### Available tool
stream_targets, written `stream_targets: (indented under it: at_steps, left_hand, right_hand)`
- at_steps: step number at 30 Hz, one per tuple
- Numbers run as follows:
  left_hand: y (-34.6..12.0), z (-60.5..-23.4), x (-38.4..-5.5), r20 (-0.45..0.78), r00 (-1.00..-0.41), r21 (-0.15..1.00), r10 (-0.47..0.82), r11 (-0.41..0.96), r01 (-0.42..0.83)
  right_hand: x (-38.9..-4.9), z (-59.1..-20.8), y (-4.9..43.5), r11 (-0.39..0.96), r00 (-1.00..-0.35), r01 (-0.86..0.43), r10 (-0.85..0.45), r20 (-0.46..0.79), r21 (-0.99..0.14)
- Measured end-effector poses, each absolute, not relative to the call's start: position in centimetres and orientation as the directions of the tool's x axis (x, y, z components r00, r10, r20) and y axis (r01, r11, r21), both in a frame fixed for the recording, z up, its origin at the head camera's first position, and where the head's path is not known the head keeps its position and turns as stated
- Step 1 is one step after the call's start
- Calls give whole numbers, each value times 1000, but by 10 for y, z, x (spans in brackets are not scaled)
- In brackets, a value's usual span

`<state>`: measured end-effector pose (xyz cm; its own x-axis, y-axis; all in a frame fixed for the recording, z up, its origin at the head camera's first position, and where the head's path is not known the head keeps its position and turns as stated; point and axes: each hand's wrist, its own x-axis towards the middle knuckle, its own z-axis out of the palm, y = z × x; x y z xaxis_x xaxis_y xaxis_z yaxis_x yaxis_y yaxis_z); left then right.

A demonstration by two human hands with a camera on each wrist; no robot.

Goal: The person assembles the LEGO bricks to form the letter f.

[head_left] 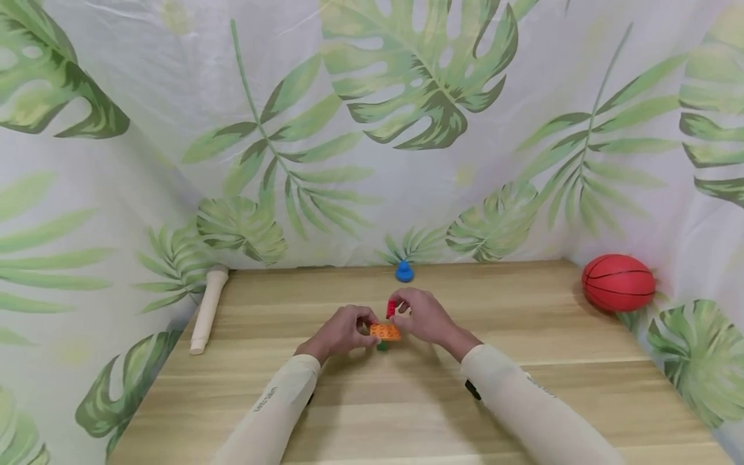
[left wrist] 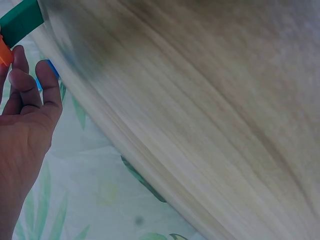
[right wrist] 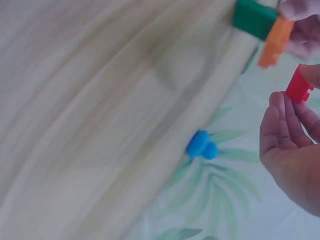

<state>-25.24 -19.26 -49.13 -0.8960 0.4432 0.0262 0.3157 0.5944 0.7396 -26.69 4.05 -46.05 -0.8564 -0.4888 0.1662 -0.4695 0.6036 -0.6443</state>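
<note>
An orange toy building brick (head_left: pixel 385 332) with studs on top sits on a green brick (head_left: pixel 382 346), near the middle of the wooden table. My left hand (head_left: pixel 347 329) pinches the orange brick at its left end; in the left wrist view the green brick (left wrist: pixel 22 21) shows beside those fingertips. A small red brick (head_left: pixel 391 309) is pinched between the thumb and fingers of my right hand (head_left: pixel 423 315), just above the orange one and apart from it. The right wrist view shows the red brick (right wrist: pixel 298 85) close to the joined orange brick (right wrist: pixel 276 42) and green brick (right wrist: pixel 254 19).
Beyond the hands, a small blue knobbed object (head_left: pixel 404 272) stands near the table's back edge. A pale wooden club-like stick (head_left: pixel 208 311) lies along the left edge. At the back right corner rests a red basketball (head_left: pixel 619 283). Leaf-printed cloth (head_left: pixel 407 194) hangs behind the table.
</note>
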Motion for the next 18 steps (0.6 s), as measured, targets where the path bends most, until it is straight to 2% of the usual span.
stream_targets:
  at_steps: [9, 14, 18]
  left_hand:
    - [-177, -492, -261, 74, -888, 743, 454, 569, 353]
    - [-179, -490, -257, 67, -898, 743, 436, 579, 336]
    - [-191, -488, -248, 48, -900, 729, 432, 601, 327]
  right_hand:
    - [-261, -447, 36, 577, -801, -529, -581, 142, -622]
    - [-258, -451, 31, 551, -768, -570, -621, 157, -610]
    - [-251, -460, 21, 551, -769, -563, -622, 146, -616]
